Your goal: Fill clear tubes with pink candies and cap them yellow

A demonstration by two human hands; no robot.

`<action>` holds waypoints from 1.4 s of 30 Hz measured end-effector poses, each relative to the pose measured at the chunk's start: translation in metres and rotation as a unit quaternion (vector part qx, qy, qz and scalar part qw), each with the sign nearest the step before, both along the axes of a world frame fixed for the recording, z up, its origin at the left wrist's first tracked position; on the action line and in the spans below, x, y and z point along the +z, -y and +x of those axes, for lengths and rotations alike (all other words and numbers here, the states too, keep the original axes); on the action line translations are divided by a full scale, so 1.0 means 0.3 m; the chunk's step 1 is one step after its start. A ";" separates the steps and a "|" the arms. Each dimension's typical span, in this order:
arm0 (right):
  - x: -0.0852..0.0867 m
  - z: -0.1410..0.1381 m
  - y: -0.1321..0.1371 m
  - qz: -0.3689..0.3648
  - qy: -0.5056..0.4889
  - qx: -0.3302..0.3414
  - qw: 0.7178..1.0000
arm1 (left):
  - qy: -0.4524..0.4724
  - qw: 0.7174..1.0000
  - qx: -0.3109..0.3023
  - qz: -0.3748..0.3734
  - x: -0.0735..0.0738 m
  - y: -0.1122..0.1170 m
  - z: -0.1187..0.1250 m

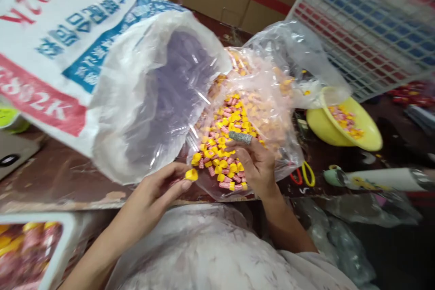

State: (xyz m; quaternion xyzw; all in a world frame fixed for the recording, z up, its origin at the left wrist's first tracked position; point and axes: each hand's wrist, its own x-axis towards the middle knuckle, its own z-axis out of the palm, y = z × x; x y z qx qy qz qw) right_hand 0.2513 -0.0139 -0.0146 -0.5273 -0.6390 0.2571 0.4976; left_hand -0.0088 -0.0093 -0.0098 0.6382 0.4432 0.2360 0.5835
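My left hand point(165, 186) is closed in a pinch around a small piece with a flared yellow cap point(191, 174), at the near edge of the table. Most of that piece is hidden by the fingers. My right hand point(260, 165) is over a heap of small pink pieces with yellow caps point(222, 163). Its fingers are curled together, and a grey wrap point(240, 137) covers one of them. Whatever lies between these fingertips cannot be made out. The heap spills from a clear plastic bag point(268, 95), which holds more of the same pieces.
A large white printed sack point(112, 99) gapes open at left. To the right stand a yellow bowl point(369, 122) with similar pieces, a white wire rack point(360, 54) and yellow-and-red-handled scissors point(308, 173). A white tub point(70, 235) of larger pink-and-yellow items is at lower left.
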 end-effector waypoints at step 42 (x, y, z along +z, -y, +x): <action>0.043 0.098 0.253 -0.291 0.429 0.175 0.837 | 0.147 0.987 -0.020 -0.062 -0.080 0.041 0.131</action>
